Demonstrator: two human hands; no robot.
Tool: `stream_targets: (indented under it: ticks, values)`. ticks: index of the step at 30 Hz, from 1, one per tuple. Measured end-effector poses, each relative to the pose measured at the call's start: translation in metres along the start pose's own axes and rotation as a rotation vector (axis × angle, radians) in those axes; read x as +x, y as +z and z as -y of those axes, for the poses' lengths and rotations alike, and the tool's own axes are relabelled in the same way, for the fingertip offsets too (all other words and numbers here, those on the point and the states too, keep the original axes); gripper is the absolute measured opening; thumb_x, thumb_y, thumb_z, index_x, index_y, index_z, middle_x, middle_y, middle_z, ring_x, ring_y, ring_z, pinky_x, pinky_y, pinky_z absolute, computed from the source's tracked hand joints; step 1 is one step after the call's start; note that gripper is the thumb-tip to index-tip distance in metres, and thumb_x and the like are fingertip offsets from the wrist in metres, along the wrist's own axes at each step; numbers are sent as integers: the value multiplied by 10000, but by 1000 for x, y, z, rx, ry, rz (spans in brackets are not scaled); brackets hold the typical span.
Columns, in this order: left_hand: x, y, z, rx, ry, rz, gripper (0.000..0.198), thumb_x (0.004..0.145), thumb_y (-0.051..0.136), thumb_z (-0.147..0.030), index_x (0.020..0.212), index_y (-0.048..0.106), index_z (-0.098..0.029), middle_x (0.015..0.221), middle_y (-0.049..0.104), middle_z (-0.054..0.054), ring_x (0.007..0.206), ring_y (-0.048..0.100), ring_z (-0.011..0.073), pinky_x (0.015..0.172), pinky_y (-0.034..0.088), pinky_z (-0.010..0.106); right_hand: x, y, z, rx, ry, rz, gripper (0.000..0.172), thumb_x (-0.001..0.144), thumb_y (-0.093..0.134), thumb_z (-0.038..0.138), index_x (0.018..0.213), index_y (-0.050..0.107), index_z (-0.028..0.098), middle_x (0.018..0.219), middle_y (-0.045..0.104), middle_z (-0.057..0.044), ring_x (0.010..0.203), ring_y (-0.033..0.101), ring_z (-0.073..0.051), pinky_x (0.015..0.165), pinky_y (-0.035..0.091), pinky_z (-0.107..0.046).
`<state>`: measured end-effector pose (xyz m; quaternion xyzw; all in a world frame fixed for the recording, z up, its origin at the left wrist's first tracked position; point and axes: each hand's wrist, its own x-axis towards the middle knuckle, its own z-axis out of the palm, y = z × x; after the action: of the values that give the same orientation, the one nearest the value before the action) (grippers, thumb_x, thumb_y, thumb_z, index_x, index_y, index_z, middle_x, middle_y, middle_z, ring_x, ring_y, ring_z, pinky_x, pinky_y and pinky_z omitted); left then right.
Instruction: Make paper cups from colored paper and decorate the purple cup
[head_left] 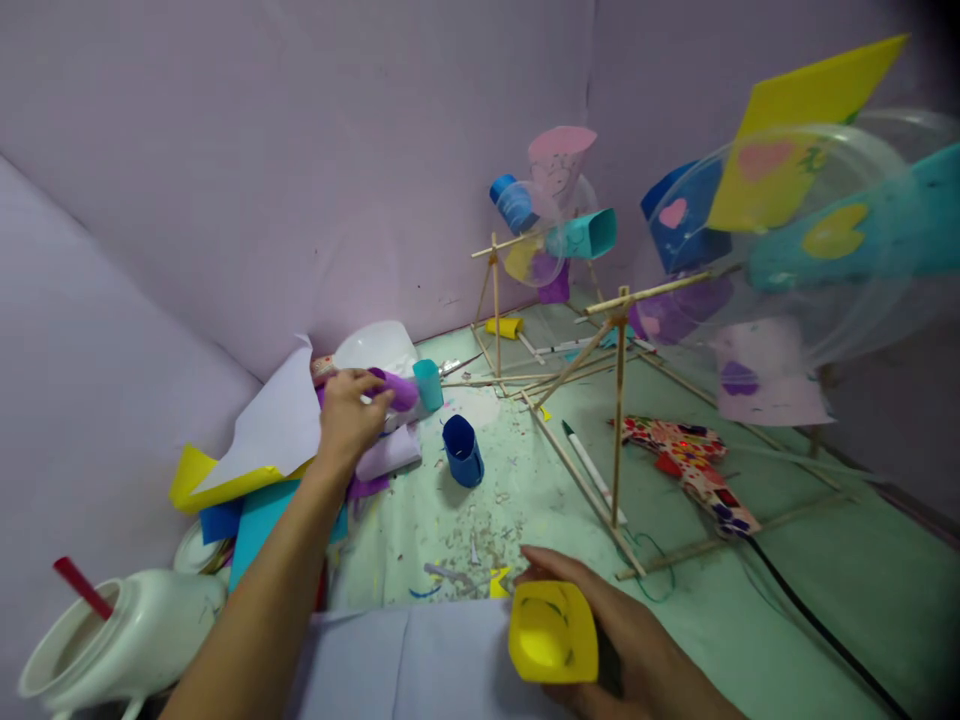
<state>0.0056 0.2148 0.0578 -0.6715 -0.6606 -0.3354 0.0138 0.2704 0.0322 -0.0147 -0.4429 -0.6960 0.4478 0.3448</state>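
My left hand (pixel 352 412) reaches to the back left, its thumb and fingers closed around the near end of a purple paper tube (pixel 401 392). Beside that tube stand a teal paper cup (pixel 428 385) and, nearer, a dark blue paper cup (pixel 463 452). A pale lilac paper roll (pixel 390 455) lies just below my left fingers. In front of me, my right hand (pixel 607 630) grips a yellow paper cup (pixel 553 635), its open end turned up toward me. Part of the right fingers is hidden behind the yellow cup.
Two stick frames carry wheels with coloured paper cups, one nearer (pixel 621 420) and one farther (pixel 495 300). A flower-patterned glue gun (pixel 690 465) with a black cord and a marker (pixel 589 460) lie right. Paper sheets (pixel 262 430) and a white pot (pixel 150 620) occupy the left.
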Motion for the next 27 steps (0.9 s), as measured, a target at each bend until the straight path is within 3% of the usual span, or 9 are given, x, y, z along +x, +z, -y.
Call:
stream_targets:
  ticks: [3,5,7,10,17,21,27]
  values:
    - [-3,-33,6,-241,-110,-232,140,687,643,-309,768,672,-197,950,640,34,896,575,198,754,471,299,6,-6,2,6,39,-113,550,782,621,317,1306,491,212,1268,606,-116,1146,587,-278,969,477,-411]
    - [-15,-53,7,-486,-241,-318,153,630,693,-281,763,675,-206,766,624,-17,720,552,146,665,465,257,15,-8,4,16,74,-205,551,777,625,356,1293,482,223,1267,603,-111,1146,582,-286,959,479,-431]
    - [-33,-67,5,-666,-347,-308,104,611,700,-248,694,661,-199,613,565,-49,591,503,108,601,460,230,24,-7,8,52,117,-289,545,759,623,356,1271,488,229,1261,602,-107,1134,585,-294,940,486,-445]
    - [-60,-75,2,-918,-524,-203,84,603,688,-221,654,639,-175,629,591,-26,573,533,111,527,480,228,34,-2,12,154,189,-346,557,705,643,350,1229,507,219,1223,616,-114,1086,606,-305,924,486,-473]
    - [-91,-63,2,-1212,-841,-53,103,655,624,-50,681,632,-150,626,614,0,536,561,93,437,470,167,32,8,6,380,273,-254,578,653,687,303,1187,502,183,1198,633,-151,1042,639,-302,894,520,-447]
    - [-98,-57,2,-1235,-855,5,82,630,674,-68,666,641,-134,604,605,-4,498,538,85,397,445,158,33,7,2,356,263,-270,576,662,690,293,1194,493,193,1188,634,-137,1038,637,-293,912,504,-448]
    - [-124,-63,-8,-1114,-656,16,182,548,827,-208,667,698,-161,593,636,-28,521,526,70,464,457,141,54,2,7,252,244,-481,504,689,646,320,1150,486,193,1085,634,-108,987,615,-273,908,465,-452]
